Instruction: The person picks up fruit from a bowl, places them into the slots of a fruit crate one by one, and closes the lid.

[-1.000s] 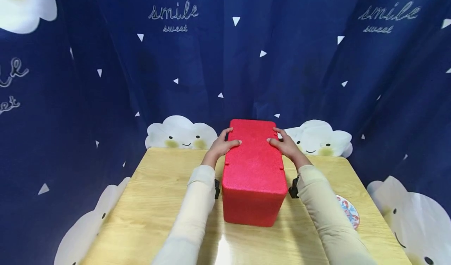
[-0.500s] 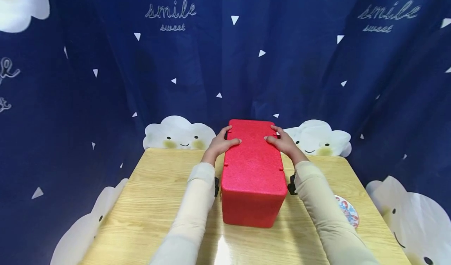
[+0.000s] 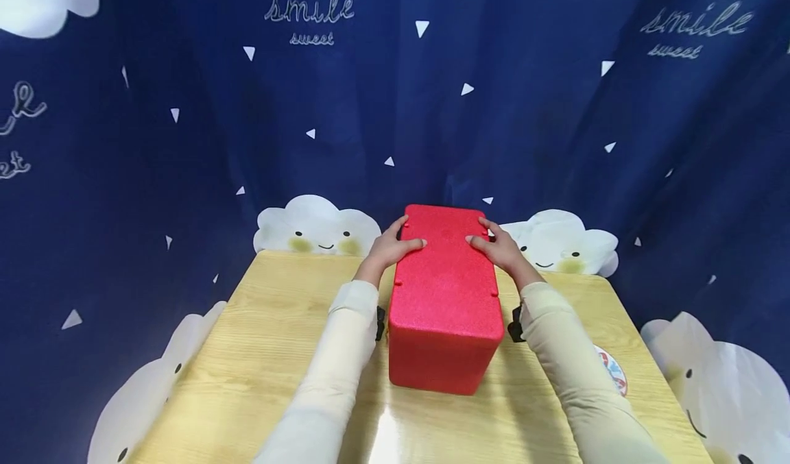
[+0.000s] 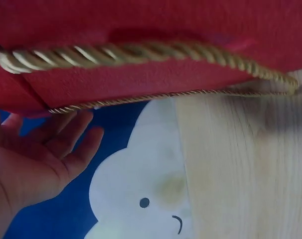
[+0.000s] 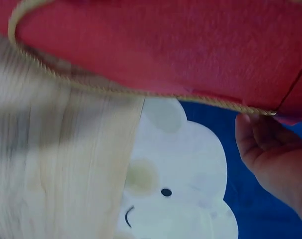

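A tall red box (image 3: 446, 299) with a flat top stands on the wooden table in the head view. My left hand (image 3: 390, 248) grips its left upper edge toward the far end, thumb on top and fingers down the side. At the opposite edge my right hand (image 3: 505, 250) holds the box the same way. The left wrist view has a twisted gold cord (image 4: 141, 54) hanging along the box's side, with the left fingers (image 4: 81, 147) by its far end. Another gold cord (image 5: 155, 94) hangs on the right side, its end close to the right fingers (image 5: 245, 132).
The wooden table (image 3: 284, 327) extends on both sides of the box. A round patterned plate (image 3: 612, 369) lies at the right, partly hidden by the right sleeve. Behind the table hangs a dark blue curtain (image 3: 345, 101) printed with clouds and triangles.
The head view has shifted slightly. Both hands keep their places on the box, and the box stays where it was.
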`<act>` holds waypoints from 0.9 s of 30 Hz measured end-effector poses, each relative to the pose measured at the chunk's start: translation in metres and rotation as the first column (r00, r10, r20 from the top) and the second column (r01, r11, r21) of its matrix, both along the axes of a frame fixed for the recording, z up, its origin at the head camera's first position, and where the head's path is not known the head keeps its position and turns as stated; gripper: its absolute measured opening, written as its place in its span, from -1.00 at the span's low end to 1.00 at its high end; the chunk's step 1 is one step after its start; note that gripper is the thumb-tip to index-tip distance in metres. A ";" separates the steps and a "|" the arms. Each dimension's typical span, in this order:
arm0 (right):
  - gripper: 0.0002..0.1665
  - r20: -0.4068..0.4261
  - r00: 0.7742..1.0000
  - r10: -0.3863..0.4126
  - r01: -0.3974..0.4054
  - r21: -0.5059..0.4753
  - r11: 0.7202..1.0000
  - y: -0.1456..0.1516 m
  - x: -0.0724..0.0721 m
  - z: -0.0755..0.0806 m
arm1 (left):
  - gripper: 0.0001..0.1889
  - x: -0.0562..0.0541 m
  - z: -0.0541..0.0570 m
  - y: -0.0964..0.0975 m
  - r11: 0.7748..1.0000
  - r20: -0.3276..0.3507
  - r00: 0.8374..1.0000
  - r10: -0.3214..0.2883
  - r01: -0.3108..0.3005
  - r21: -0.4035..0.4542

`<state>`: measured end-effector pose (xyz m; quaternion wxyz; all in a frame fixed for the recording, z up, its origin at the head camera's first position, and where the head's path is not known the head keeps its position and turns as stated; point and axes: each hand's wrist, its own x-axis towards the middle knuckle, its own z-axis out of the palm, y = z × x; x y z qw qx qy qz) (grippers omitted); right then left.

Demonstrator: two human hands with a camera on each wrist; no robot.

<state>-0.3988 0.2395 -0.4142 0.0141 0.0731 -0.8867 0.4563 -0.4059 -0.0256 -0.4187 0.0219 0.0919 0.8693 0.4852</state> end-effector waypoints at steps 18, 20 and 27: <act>-0.37 -0.106 0.993 -0.044 0.024 -0.184 0.983 -0.006 0.080 -0.021 | -0.37 0.091 -0.026 -0.029 0.961 -0.072 0.997 -0.040 0.058 0.270; -0.39 -0.094 0.994 -0.052 0.025 -0.270 0.963 -0.006 0.091 -0.024 | -0.41 0.104 -0.031 -0.032 0.946 -0.079 0.997 -0.015 0.040 0.321; -0.48 -0.053 0.979 -0.195 0.149 -0.467 0.872 -0.005 0.132 -0.041 | -0.50 0.146 -0.053 -0.040 0.876 -0.117 0.993 -0.008 0.064 0.477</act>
